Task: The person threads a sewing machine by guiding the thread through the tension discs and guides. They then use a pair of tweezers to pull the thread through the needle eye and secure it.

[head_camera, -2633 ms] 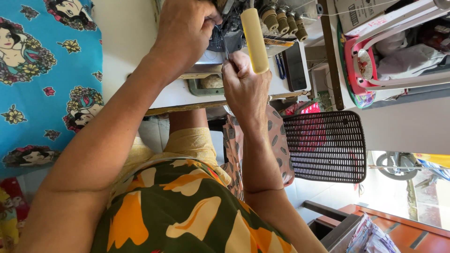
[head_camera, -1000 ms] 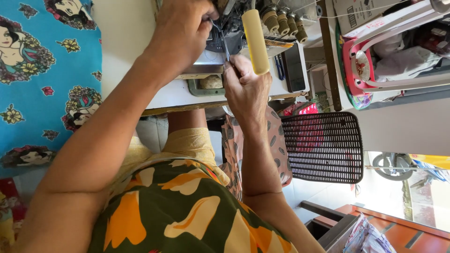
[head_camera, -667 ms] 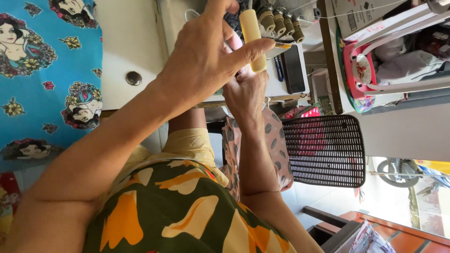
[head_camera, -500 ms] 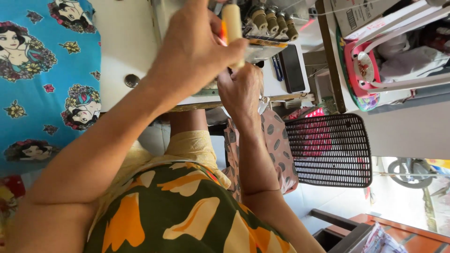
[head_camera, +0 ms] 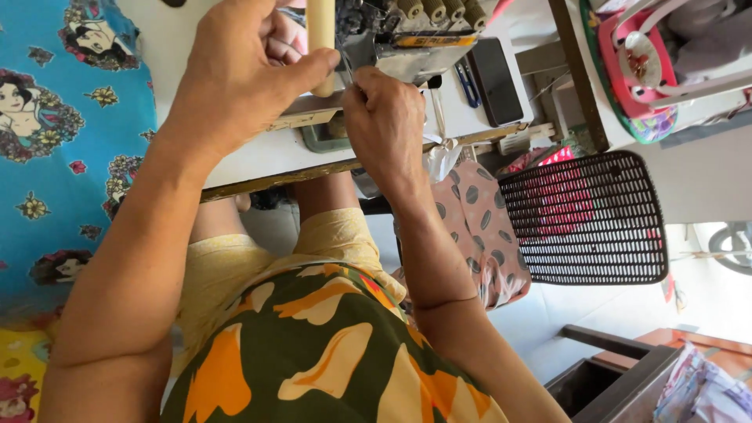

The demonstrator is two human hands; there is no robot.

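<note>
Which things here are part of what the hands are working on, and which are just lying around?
In use:
- left hand, gripping the cream thread cone
- right hand, pinching at the sewing machine

Lying about:
- dark phone on the table
- blue-handled snips
- black mesh basket
- spotted pink cloth
- blue printed cloth

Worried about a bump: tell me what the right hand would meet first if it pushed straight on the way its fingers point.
Probably the sewing machine: the right hand points its pinched fingertips up at the machine's near side, beside the cream cone. Depth is unclear.
</note>
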